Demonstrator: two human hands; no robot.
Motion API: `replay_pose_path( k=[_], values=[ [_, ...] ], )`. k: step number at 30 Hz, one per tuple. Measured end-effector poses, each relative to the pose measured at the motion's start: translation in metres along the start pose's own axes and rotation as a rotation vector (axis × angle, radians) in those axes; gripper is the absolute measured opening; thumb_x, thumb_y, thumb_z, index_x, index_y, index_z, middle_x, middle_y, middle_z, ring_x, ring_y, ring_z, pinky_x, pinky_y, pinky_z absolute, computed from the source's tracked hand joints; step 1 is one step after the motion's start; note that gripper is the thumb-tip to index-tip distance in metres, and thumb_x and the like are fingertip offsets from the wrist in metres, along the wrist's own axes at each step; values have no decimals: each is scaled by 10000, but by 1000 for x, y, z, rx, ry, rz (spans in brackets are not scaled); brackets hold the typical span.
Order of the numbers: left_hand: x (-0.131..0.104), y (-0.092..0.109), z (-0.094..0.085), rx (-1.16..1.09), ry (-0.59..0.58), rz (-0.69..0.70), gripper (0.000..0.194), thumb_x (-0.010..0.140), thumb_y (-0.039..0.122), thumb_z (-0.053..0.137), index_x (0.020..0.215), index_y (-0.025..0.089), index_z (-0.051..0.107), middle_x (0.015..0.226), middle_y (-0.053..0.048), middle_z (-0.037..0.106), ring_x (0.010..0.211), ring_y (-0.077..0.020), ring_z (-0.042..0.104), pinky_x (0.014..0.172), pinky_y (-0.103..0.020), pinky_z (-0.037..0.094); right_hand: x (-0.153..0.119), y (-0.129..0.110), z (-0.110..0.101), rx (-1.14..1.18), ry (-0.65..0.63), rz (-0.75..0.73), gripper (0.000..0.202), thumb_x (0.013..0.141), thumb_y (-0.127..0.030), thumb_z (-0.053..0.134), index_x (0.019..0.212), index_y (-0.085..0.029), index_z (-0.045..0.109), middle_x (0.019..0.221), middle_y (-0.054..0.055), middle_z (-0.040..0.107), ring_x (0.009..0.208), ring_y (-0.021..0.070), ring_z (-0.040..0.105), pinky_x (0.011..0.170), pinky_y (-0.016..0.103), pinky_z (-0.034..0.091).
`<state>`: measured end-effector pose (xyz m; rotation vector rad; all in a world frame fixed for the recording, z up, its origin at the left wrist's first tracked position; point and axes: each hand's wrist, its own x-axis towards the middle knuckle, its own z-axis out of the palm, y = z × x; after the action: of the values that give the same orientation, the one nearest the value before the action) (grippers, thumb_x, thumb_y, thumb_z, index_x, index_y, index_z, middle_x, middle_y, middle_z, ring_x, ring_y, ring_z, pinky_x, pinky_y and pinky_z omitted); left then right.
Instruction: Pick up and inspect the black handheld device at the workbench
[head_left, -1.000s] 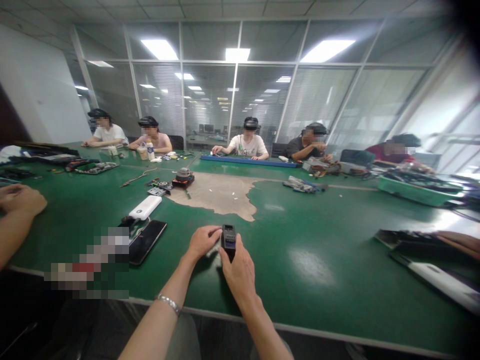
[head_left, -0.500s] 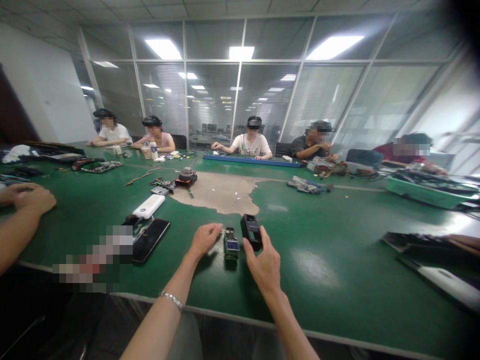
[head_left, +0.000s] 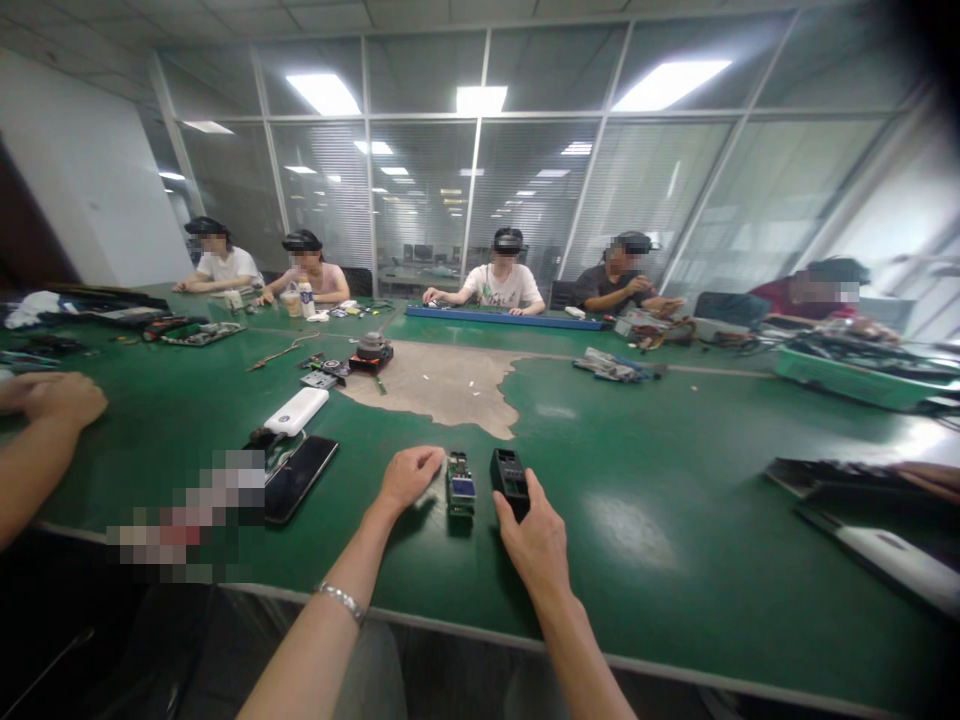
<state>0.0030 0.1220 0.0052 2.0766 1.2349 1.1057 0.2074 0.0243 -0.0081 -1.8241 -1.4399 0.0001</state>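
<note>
- Between our hands lies the green circuit board with a blue screen (head_left: 461,487).
- Our left hand (head_left: 409,479) curls beside it; whether its fingers pinch anything, we cannot tell.
- Our right hand (head_left: 538,538) pinches the black rectangular plastic casing (head_left: 511,474) between thumb and fingers.
- Under everything spreads our glossy green tabletop (head_left: 675,440), with a ragged beige patch (head_left: 442,385).
- Beyond, people (head_left: 504,286) sit before a white-framed glass partition (head_left: 420,190).
</note>
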Motion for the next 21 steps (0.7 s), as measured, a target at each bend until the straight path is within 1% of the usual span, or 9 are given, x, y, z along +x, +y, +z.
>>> replay_pose_path(
  k=[6, 9, 12, 17, 21],
  values=[
    [0, -1, 1, 12, 0, 11, 364, 904, 428, 445, 1021, 249, 739, 1054, -17, 730, 984, -191, 659, 904, -265, 470, -3, 3, 3, -11, 10, -3, 664, 856, -441, 501, 1385, -53, 400, 1309, 201, 541, 1195, 306, 530, 987, 425, 419],
    [0, -1, 1, 15, 2, -4, 361, 897, 429, 458, 1025, 241, 738, 1062, -29, 728, 1005, -198, 656, 908, -270, 472, -4, 5, 5, -9, 14, -18, 670, 840, -436, 522, 1374, -46, 411, 1315, 196, 536, 1202, 304, 518, 1007, 424, 403],
    [0, 0, 1, 15, 0, -15, 364, 896, 436, 461, 1026, 239, 737, 1070, -35, 726, 1021, -203, 652, 913, -274, 473, -4, 5, 6, 2, 21, -21, 703, 832, -461, 529, 1380, -40, 399, 1327, 206, 522, 1216, 304, 503, 1016, 426, 394],
    [0, -2, 1, 12, -2, -4, 361, 897, 436, 457, 1027, 245, 734, 1071, -29, 725, 1021, -197, 651, 911, -271, 472, -3, 2, 4, 39, 89, -6, 800, 826, -543, 518, 1421, -40, 333, 1367, 225, 477, 1242, 307, 478, 1024, 436, 380],
    [1, -5, 2, 16, 17, 2, 339, 891, 417, 470, 1005, 239, 734, 1048, -31, 729, 995, -188, 654, 900, -264, 468, -3, 1, 2, 47, 96, -14, 776, 832, -540, 509, 1409, -43, 358, 1350, 221, 496, 1227, 303, 491, 1016, 428, 388]
  ],
)
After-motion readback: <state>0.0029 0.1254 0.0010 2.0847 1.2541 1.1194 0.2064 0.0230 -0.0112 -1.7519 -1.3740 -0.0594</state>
